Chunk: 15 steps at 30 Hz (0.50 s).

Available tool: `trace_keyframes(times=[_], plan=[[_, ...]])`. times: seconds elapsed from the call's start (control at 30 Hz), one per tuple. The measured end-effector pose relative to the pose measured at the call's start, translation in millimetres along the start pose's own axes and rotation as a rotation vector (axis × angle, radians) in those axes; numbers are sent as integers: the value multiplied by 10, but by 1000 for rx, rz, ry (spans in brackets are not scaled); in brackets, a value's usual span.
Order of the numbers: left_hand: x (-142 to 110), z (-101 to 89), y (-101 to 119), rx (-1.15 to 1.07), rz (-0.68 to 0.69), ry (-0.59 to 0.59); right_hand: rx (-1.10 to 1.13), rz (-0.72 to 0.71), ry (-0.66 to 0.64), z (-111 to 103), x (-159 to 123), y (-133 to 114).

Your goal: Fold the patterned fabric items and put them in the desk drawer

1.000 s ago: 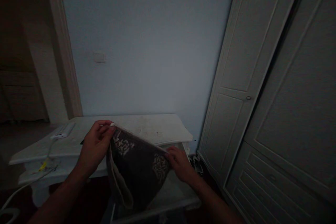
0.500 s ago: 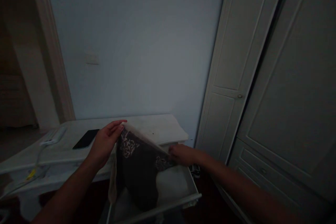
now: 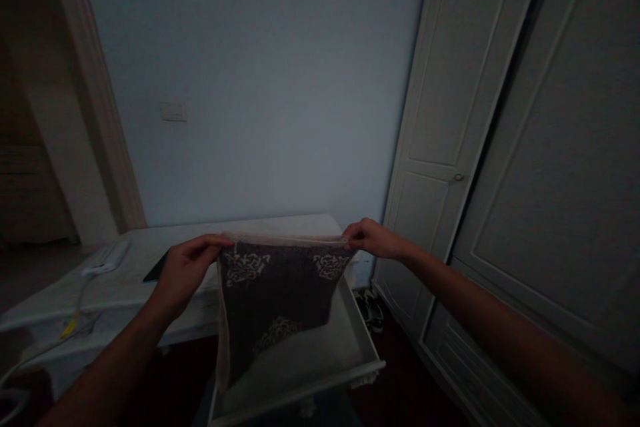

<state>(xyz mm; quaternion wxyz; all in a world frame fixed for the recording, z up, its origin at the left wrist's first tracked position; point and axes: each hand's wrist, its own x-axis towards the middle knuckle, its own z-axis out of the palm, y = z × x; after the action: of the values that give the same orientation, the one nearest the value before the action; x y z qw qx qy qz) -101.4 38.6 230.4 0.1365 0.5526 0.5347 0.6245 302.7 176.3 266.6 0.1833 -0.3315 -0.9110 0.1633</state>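
Note:
I hold a dark brown cloth [image 3: 273, 293] with pale ornamental motifs and a light border, stretched level in front of me. My left hand [image 3: 187, 270] pinches its upper left corner. My right hand [image 3: 370, 239] pinches the upper right corner. The cloth hangs down over an open white drawer [image 3: 367, 357] of a low white dresser [image 3: 300, 227], and its lower edge reaches into the drawer. The room is dim.
A white power strip [image 3: 105, 259] with a cable and a dark phone [image 3: 155, 268] lie on the dresser top at left. A tall white wardrobe [image 3: 500, 167] stands at right. Shoes [image 3: 371, 310] sit on the floor beside the dresser. A doorway is at the far left.
My right hand rose and moved right, pulling the cloth's top edge taut and level. My left hand stayed on its corner. The cloth now hangs spread flat over the drawer.

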Motion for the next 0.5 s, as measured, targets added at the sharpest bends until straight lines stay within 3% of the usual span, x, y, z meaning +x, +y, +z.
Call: trace_keyframes(times=[0.2,0.37,0.5], plan=[[87,164,-93,68,11,-50,-409,95,116,-95,119,-84],[121,284,-288,-80,-51,-42,-496,137,140,-54,181,-36],[42,259,-265,3,-59,-2,-502,106,173,-113,21,-68]])
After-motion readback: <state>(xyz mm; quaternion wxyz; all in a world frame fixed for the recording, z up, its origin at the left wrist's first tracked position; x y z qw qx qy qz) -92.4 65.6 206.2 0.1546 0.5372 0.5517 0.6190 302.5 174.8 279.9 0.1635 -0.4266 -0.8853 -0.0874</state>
